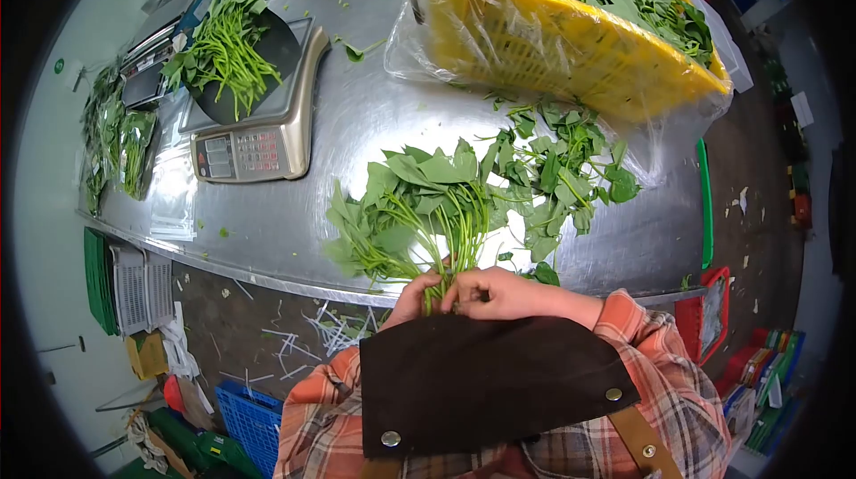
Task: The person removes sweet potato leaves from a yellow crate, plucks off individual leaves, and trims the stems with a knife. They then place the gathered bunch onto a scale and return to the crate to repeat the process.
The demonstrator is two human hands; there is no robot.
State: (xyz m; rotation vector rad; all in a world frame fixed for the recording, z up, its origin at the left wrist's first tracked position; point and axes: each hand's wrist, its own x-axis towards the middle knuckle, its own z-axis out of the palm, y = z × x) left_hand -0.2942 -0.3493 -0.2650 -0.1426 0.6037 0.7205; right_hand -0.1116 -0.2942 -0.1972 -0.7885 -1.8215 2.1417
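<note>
A bunch of leafy green stems is held upright at the table's front edge, leaves pointing away from me. My left hand is wrapped round the lower stems from the left. Close beside it, my right hand has its fingers curled and pressed together at the same stems. The stem ends are partly hidden by the hands and the dark apron. Loose leafy greens lie on the table just right of the bunch.
A digital scale at the left carries a dark pan with greens. Bagged greens and flat plastic bags lie farther left. A plastic-lined yellow basket of leaves stands on the metal table. A person's head shows top left.
</note>
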